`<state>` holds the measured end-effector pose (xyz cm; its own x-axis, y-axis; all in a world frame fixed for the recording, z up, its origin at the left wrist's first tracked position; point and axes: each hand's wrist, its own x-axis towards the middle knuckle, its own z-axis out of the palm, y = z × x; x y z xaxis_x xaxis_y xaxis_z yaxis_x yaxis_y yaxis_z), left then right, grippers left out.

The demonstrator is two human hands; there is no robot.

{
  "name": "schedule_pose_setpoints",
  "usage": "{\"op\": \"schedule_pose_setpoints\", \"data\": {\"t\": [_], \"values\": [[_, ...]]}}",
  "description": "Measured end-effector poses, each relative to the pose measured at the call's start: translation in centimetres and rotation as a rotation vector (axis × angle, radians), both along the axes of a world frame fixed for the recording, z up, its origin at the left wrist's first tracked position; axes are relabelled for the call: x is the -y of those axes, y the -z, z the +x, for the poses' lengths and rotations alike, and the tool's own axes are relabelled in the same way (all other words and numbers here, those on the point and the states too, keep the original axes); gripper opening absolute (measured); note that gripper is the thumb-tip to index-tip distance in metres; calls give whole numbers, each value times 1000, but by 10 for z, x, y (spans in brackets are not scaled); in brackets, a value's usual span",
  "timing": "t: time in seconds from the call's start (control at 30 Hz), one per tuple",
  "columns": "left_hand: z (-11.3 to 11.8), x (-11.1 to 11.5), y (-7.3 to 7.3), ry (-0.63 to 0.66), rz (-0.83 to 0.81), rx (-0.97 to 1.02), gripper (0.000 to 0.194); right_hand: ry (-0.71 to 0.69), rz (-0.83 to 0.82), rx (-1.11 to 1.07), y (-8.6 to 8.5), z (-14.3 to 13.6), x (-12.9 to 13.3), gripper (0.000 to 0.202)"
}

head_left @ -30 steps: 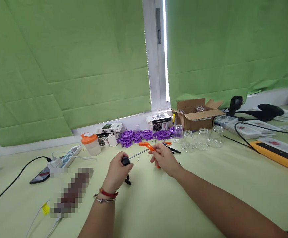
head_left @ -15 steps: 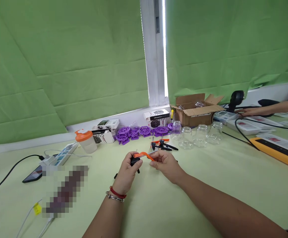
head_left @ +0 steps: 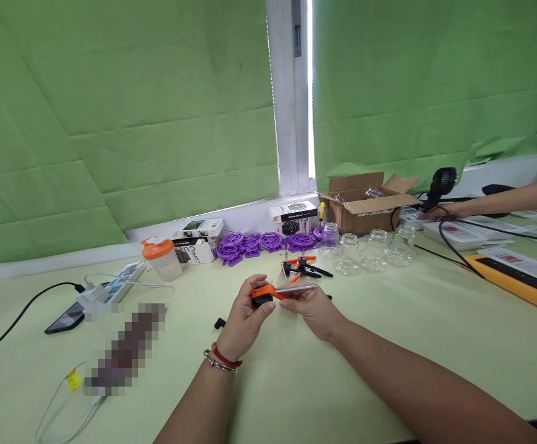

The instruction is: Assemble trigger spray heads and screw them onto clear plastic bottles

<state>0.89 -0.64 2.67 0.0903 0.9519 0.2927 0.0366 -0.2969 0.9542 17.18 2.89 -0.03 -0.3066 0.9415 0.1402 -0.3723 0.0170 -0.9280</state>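
My left hand [head_left: 243,317] is closed around the left end of an orange-and-black crank-like part [head_left: 263,291], its black portion lying under the fingers and thumb. A thin metal rod [head_left: 296,288] runs rightward from the part, across the fingers of my right hand [head_left: 317,313]. That hand pinches the part's orange right end between thumb and fingers. Just beyond the hands lie similar orange and black pieces [head_left: 313,270] with metal rods. Left of my left wrist is a small black elbow-shaped piece [head_left: 219,323].
Purple plastic rings [head_left: 270,241], printed boxes [head_left: 293,219] and several glass jars [head_left: 348,256] line the back, near an open carton [head_left: 365,213]. An orange-lidded shaker [head_left: 164,262] and power strip [head_left: 124,280] stand left. Another person's hand [head_left: 446,211] reaches in at right, near cables.
The orange-and-black part has turned in my hands, and its rod now lies over my right fingers. The other person's hand has shifted left.
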Motion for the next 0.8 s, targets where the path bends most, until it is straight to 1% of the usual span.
{"op": "schedule_pose_setpoints", "data": {"t": [0.1, 0.17, 0.23, 0.3, 0.4, 0.47, 0.57, 0.67, 0.73, 0.8], "values": [[-2, 0, -2, -17, 19, -79, 39, -23, 15, 12, -2, 0, 1, 32], [-8, -1, -4, -59, 26, -101, 35, -49, 22, 29, -2, 0, 2, 38], [-17, -5, -8, -164, 42, -44, 35, -68, 20, 71, 0, -1, 2, 46], [-30, -10, -12, -292, 88, 96, 35, -81, 50, 159, 7, -3, 3, 45], [-51, -18, -16, -376, 192, 400, 29, -97, 209, 415, 23, -10, 8, 35], [-62, -22, -17, -433, 231, 502, 27, -121, 345, 616, 31, -17, 13, 33], [-70, -26, -14, -519, 246, 545, 27, -140, 592, 826, 34, -33, 21, 36], [-71, -30, -9, -575, 243, 548, 27, -100, 797, 955, 29, -50, 20, 35], [-70, -32, -6, -594, 230, 551, 27, -46, 853, 1049, 26, -62, 14, 32], [-70, -33, -3, -611, 206, 558, 27, 8, 871, 1144, 23, -72, 7, 29]]}}
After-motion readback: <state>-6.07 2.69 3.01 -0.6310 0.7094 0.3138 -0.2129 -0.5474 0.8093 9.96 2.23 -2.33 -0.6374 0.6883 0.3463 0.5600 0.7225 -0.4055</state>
